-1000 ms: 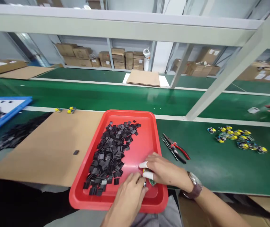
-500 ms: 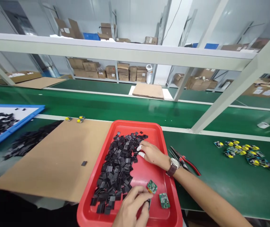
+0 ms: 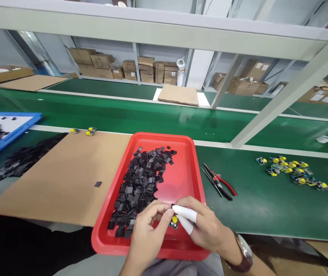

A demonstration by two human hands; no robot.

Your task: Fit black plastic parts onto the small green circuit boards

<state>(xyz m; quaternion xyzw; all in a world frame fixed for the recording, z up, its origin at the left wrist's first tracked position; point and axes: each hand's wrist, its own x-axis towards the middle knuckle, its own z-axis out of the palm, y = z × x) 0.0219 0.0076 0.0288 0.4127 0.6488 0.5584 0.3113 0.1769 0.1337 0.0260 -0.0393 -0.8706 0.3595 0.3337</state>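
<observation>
Close together over the near part of the red tray (image 3: 181,143), my two hands meet at their fingertips. My left hand (image 3: 152,226) pinches a small circuit board (image 3: 174,221) with a yellow component, partly hidden by the fingers. White finger cots cover two fingers of my right hand (image 3: 202,222), which presses a small black piece (image 3: 173,206) at the board's upper edge. Most of that piece is hidden. A heap of flat black pieces (image 3: 141,180) fills the tray's left side. The boards seen earlier in the tray are now hidden by my hands.
Pliers (image 3: 220,182) and tweezers (image 3: 212,181) lie right of the tray. Several circuit boards with yellow parts (image 3: 289,166) sit farther right. On the left are a cardboard sheet (image 3: 66,172), a dark heap (image 3: 28,157) and a blue-rimmed tray (image 3: 17,134). A frame post (image 3: 279,96) slants upward at right.
My right hand has left the black heap and come back toward me, with a black piece, to meet my left hand. The board in my left hand now shows its yellow component. The view has tilted down.
</observation>
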